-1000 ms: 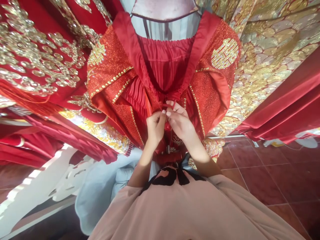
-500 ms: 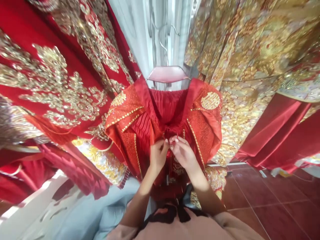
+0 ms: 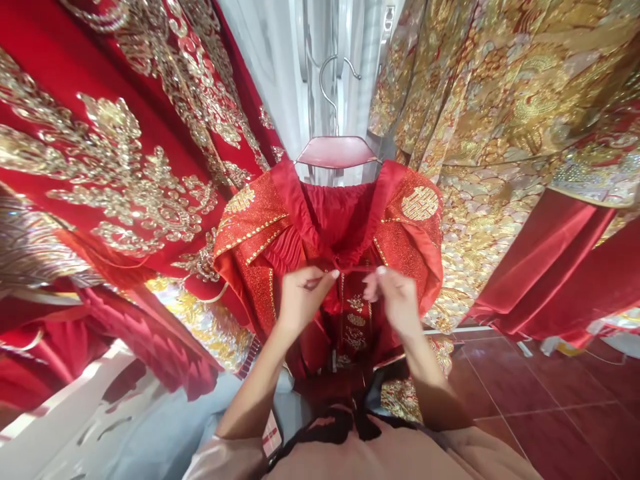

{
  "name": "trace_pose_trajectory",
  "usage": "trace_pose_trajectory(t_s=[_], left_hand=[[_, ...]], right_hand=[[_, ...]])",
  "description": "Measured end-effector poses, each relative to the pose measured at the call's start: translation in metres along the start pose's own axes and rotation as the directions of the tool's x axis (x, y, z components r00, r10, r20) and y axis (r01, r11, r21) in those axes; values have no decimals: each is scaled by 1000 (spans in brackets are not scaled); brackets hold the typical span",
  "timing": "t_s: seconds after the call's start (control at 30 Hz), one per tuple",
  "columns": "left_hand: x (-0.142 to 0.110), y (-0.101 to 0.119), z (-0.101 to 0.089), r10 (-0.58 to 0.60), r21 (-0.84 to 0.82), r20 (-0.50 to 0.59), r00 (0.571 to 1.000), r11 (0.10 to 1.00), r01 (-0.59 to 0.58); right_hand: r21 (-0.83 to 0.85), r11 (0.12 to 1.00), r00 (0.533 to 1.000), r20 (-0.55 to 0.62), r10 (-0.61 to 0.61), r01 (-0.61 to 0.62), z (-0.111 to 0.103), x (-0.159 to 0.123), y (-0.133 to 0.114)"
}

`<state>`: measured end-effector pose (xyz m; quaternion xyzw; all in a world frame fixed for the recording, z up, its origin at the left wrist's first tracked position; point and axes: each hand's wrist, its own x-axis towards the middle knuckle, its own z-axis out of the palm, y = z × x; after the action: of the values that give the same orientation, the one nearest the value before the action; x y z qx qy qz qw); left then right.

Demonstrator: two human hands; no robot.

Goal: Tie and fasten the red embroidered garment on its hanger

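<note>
A small red jacket (image 3: 255, 227) with gold trim and a gold emblem on each shoulder hangs from a pink hanger (image 3: 336, 151) in front of me. A thin red tie (image 3: 353, 269) runs across its front, stretched between my two hands. My left hand (image 3: 299, 297) pinches the tie's left end. My right hand (image 3: 395, 300) pinches the right end, about a hand's width away. Below the tie a red panel with gold motifs (image 3: 356, 321) shows.
Red robes with heavy gold embroidery (image 3: 110, 167) hang close on the left, gold-patterned robes (image 3: 500, 133) and red satin (image 3: 560, 267) on the right. White curtains (image 3: 280, 80) are behind. Dark red floor tiles (image 3: 540, 407) lie at lower right, pale cloth (image 3: 165, 427) at lower left.
My view tilted up, bringing the hanger's hook into sight. My hands, close together at the jacket's front before, have drawn apart and pulled the red tie taut between them.
</note>
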<state>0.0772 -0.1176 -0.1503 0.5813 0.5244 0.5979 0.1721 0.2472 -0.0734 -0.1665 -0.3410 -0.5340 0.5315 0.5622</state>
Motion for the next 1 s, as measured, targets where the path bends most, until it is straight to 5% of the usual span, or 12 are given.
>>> trace_pose_trajectory(t_s=[0.07,0.2,0.3,0.43,0.5,0.6,0.67,0.73,0.8,0.87,0.93,1.0], left_hand=[[17,9,-22,52,10,-47,998,999,-52],[47,5,-45,154,54,-283,947,988,-145],[55,-1,-41,156,-82,-380,912,976,-201],[48,7,-46,216,-206,-75,974,952,-227],[43,14,-57,237,2,78,968,971,-238],[40,17,-65,290,422,-23,957,870,-254],[43,12,-62,380,571,-174,909,791,-221],[50,6,-54,449,616,-306,839,766,-186],[60,2,-44,489,592,-414,768,785,-180],[68,2,-34,496,505,-493,715,832,-230],[73,6,-25,463,339,-492,737,882,-328],[74,10,-20,403,116,-357,843,914,-388]], right_hand=[[79,997,999,-36,6,-3,-26,7,-16],[264,954,984,141,104,-139,-60,29,-30],[367,930,988,125,-86,34,-51,42,-31],[237,909,939,-51,-340,342,-10,54,-35],[38,922,920,-98,-379,384,6,56,-35],[-374,859,906,-98,-411,349,17,54,-29],[-429,870,951,-70,-300,243,20,50,-25],[-290,956,999,42,-31,42,22,47,-23],[-202,966,956,211,205,-163,25,45,-26],[-224,953,919,293,264,-202,28,43,-32],[-267,957,928,313,201,-117,27,41,-39],[-292,956,928,344,142,-37,24,39,-47]])
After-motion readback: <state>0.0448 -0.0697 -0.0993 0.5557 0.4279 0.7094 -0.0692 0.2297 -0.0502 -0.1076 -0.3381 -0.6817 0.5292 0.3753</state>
